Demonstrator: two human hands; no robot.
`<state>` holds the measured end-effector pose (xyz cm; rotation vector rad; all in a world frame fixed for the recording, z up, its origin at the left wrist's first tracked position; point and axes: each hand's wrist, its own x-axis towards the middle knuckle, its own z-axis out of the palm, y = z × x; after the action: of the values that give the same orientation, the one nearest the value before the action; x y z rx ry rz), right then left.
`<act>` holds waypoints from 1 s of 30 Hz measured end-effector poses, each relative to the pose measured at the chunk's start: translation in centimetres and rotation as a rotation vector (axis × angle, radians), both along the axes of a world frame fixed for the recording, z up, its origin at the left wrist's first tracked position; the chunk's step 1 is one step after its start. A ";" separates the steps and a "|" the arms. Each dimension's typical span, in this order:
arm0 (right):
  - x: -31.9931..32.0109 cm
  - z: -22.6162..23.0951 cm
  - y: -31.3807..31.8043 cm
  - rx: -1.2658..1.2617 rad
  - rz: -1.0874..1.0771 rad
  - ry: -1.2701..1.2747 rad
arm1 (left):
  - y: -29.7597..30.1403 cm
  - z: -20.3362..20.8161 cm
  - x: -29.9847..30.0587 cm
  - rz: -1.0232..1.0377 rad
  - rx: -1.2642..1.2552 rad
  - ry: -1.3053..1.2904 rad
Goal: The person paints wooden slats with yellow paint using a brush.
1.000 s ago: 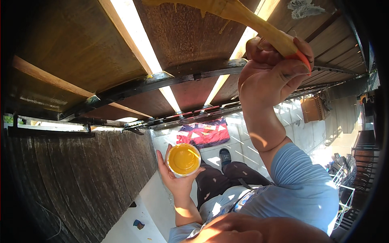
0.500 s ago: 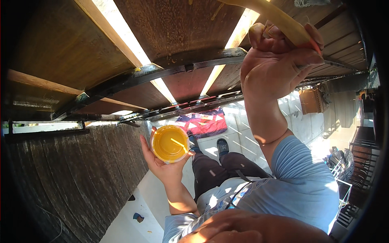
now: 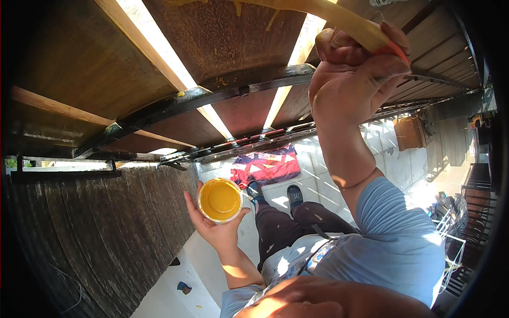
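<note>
I have two hands up, and each one holds one thing. My left grip (image 3: 216, 232) is closed round one small, round tub with a pale rim (image 3: 217, 221), fingers on one side and thumb on the other. The tub is low, in front of me and a bit to my left, with its top facing up. There is one pool of yellow paint (image 3: 220, 197) in it.

My right grip (image 3: 350, 71) is high up, well apart from the tub. It is closed tight on one long wooden handle smeared with yellow (image 3: 339, 18), close to its orange-red end. The other end goes up to the top edge of my view, so I cannot tell if it touches anything.

Over me are dark brown wooden boards (image 3: 233, 40) with two wide bright gaps between them. One curved black bar (image 3: 212, 96) runs across under them.

Down below I see my two dark shoes (image 3: 295, 195) on the pale tiled floor (image 3: 323, 193). One red and dark cloth with white triangles (image 3: 265, 165) lies just past my toes. To my right sit one brown box (image 3: 410, 132) and one white wire rack (image 3: 457, 249).
</note>
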<state>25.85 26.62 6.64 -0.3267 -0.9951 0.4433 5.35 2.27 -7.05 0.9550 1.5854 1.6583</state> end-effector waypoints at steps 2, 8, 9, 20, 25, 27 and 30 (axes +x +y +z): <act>-0.2 0.4 -0.1 -0.029 0.009 -0.086 | -0.2 0.1 0.1 -0.006 0.007 -0.004; -3.5 1.2 1.3 0.332 -0.027 -0.116 | -0.5 0.1 0.2 -0.018 0.000 -0.038; -3.2 1.1 1.3 0.332 -0.032 -0.116 | -0.5 0.1 0.1 -0.024 -0.004 -0.043; 1.1 1.6 -1.6 0.077 -0.280 -0.385 | -0.4 -0.2 -0.1 -0.071 -0.011 -0.053; 3.2 1.4 -1.9 0.096 -0.337 -0.252 | -0.3 -0.1 0.0 -0.091 -0.014 -0.043; 3.9 1.3 -2.3 0.073 -0.359 -0.188 | -0.3 -0.2 0.0 -0.131 -0.012 0.001; 4.6 1.1 -3.0 0.037 -0.378 -0.150 | -0.4 -0.1 0.3 -0.109 -0.019 -0.031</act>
<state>30.49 23.62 7.71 -0.5095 -1.0578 0.0576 5.68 1.83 -7.11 0.9832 1.4993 1.5738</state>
